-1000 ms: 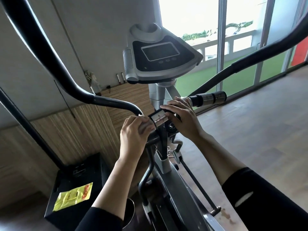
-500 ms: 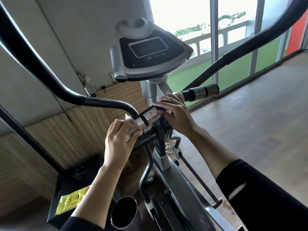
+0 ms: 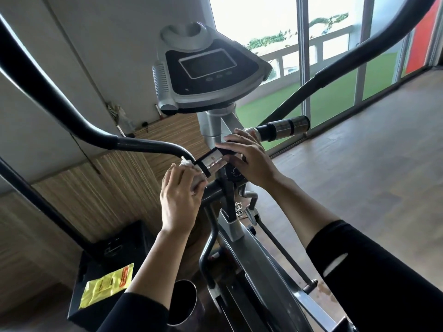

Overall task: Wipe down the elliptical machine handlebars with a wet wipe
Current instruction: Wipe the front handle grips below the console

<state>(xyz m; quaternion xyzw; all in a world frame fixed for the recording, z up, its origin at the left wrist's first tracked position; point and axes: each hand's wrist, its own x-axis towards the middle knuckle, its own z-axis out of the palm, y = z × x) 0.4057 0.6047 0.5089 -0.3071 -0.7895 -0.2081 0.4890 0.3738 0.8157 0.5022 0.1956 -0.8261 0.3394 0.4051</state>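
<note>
My left hand [image 3: 178,200] grips a crumpled white wet wipe [image 3: 186,162] wrapped around the outer end of the short left fixed handlebar [image 3: 212,162], whose silver sensor plate shows beside the fingers. My right hand [image 3: 249,159] rests over the inner part of that bar near the centre post, fingers laid across its top. The right fixed handlebar [image 3: 282,128], black with silver sensor bands, sticks out bare past my right hand. The long black left swing arm [image 3: 100,135] curves in just above the wipe. The right swing arm [image 3: 335,75] rises toward the top right.
The grey console [image 3: 208,73] with its dark screen stands above the hands. A black box [image 3: 115,257] with a yellow wipe packet [image 3: 107,283] on it sits on the floor at lower left. A wall runs close on the left; wooden floor [image 3: 359,164] and glass doors lie to the right.
My left hand with the wipe has slid outward along the left fixed handlebar, uncovering the silver sensor plate. My right hand has stayed on the bar. The view has shifted slightly.
</note>
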